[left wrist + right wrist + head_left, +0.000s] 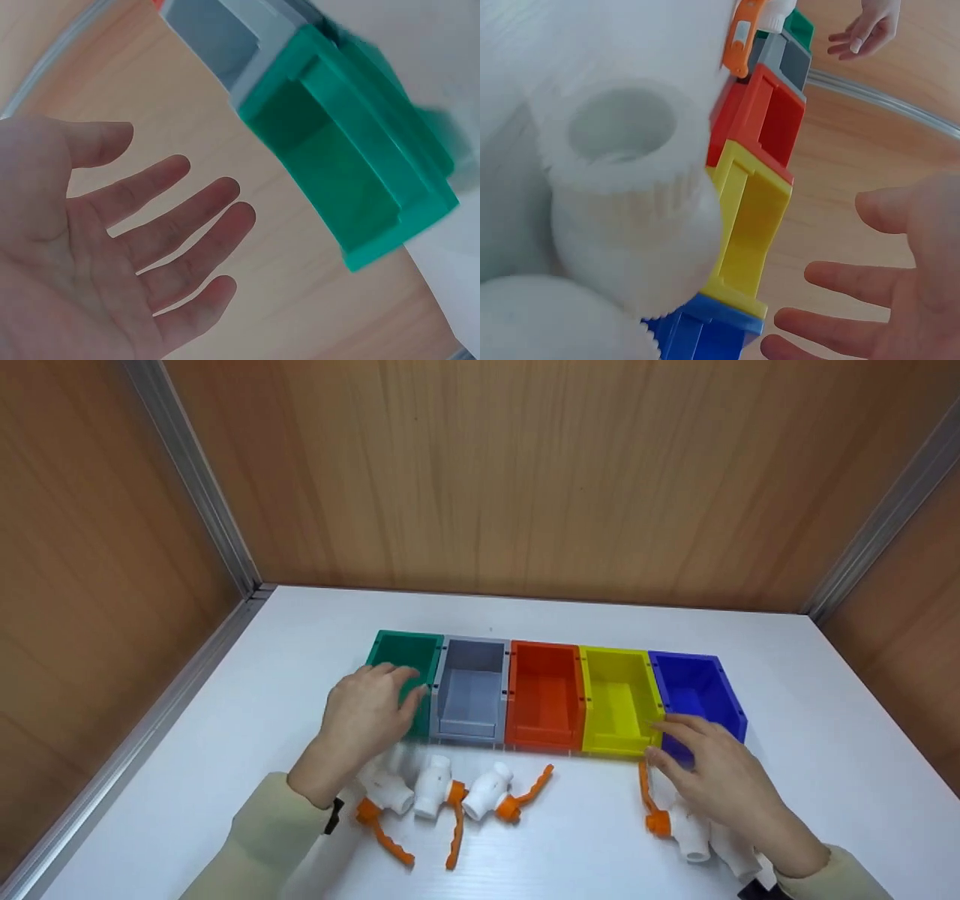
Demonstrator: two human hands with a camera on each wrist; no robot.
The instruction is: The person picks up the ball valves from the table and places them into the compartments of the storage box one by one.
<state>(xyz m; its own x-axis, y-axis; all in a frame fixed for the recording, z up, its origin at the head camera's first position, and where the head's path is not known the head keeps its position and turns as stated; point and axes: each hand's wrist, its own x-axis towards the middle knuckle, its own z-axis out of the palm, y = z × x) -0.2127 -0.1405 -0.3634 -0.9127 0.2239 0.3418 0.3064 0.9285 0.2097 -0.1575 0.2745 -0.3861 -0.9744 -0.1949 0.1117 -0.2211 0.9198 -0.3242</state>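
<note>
My left hand (pixel 369 706) hovers over the front of the green bin (pixel 409 649), fingers apart and holding nothing. In the left wrist view its palm faces the camera beside that bin. My right hand (pixel 724 776) hangs above the front of the blue bin (pixel 694 690), its fingertips overlapping the corner of the yellow bin (pixel 616 712); it holds nothing. Below it lie white ball valves, one with an orange handle (pixel 651 802), another white valve (pixel 733 851) partly hidden by the hand. Three more ball valves (pixel 433 787) with orange handles lie near my left hand.
Between the green and yellow bins stand a grey bin (pixel 471 690) and a red bin (pixel 545 697), all joined in one row. They stand on a white table (pixel 322 619). Wood-grain panels (pixel 525 480) with metal corner strips close in the back and sides.
</note>
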